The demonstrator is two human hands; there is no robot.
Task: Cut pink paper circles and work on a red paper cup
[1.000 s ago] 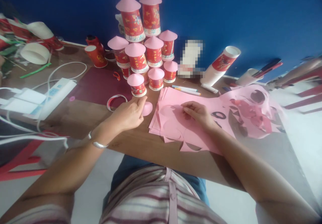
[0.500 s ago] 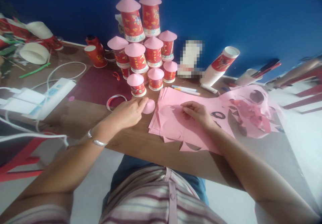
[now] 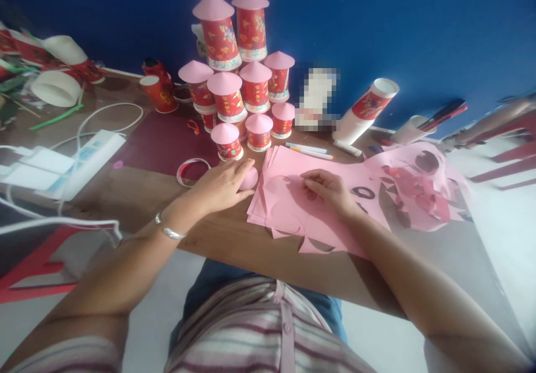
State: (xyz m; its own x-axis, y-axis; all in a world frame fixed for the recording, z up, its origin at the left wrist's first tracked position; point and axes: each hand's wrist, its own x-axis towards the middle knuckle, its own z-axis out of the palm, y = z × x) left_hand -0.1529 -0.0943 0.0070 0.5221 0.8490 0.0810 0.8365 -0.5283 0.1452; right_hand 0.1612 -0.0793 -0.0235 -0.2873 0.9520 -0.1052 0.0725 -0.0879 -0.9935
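Observation:
My left hand (image 3: 224,187) is over the table, its thumb and fingers apart around a small pink paper piece (image 3: 250,178). Part of that piece is hidden by the fingers; it looks like a small cone. On a stack of pink paper sheets (image 3: 280,208) rests my right hand (image 3: 330,191), fingers curled and closed against the thumb. Whatever may be between its fingertips cannot be made out. Round outlines show on the top sheet. Just beyond my left hand stand several red paper cups (image 3: 229,151) topped with pink paper cones (image 3: 225,133).
A white power strip (image 3: 81,163) with cables lies at left, near a roll of tape (image 3: 192,172). Markers (image 3: 307,149) lie behind the sheets. Cut pink scraps (image 3: 431,200) are heaped at right, by stacked white cups (image 3: 355,124). A blue wall (image 3: 377,27) bounds the back.
My left hand has shifted slightly and spread its thumb and fingers around the small pink piece, covering part of it. My right hand stays where it was.

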